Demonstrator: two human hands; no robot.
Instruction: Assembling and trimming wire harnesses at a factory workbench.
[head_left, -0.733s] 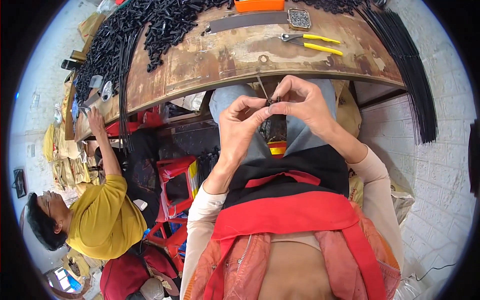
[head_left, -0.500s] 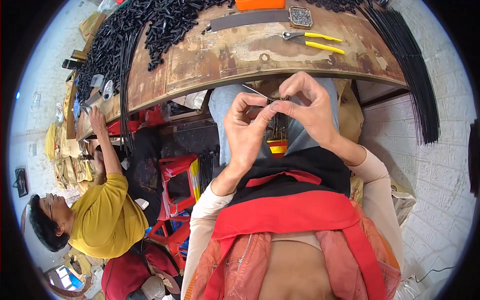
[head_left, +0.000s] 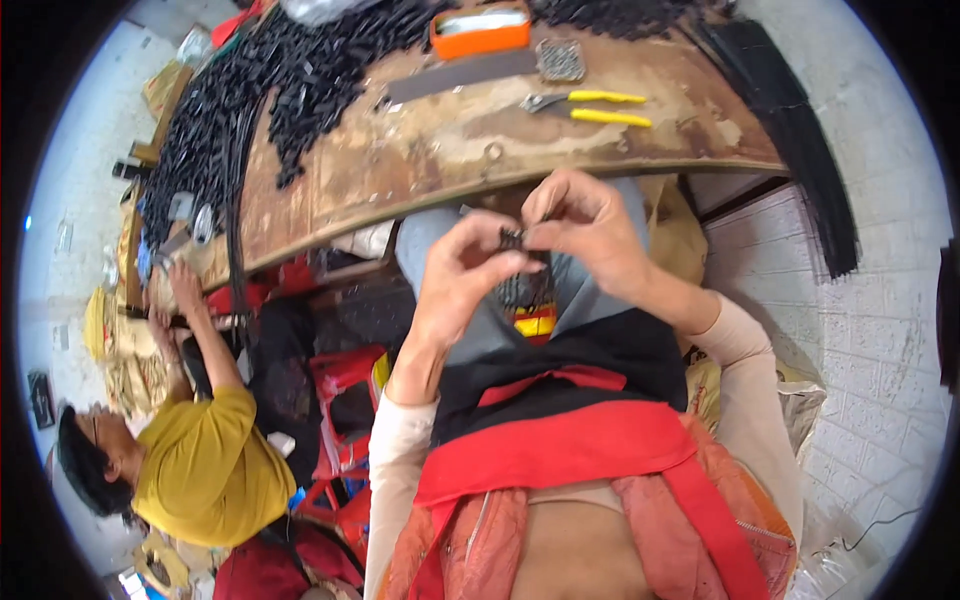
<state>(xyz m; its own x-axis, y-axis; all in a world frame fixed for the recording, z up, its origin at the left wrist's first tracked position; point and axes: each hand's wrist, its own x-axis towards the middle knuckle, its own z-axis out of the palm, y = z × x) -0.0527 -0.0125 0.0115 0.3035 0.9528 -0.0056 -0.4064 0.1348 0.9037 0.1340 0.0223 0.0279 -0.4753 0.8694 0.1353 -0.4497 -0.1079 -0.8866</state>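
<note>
At the centre of the frame, a small, dark, blurred piece (head_left: 511,238) sits between the person's hands, below the front edge of the brown, worn wooden table (head_left: 420,145). The left hand (head_left: 455,275) is partly curled, thumb and forefinger closed on the piece. The right hand (head_left: 590,235) is bent, its fingertips bunched at the piece's right end; blur hides whether they grip it. Work on this piece looks under way, not complete, though its exact state is too small to tell. Plenty appears left: loose black tubular parts (head_left: 320,85) heap across the upper left, and thin black rods (head_left: 800,130) lie bundled at the upper right. The yellow-handled metal pliers (head_left: 606,97) lie untouched, upper centre.
</note>
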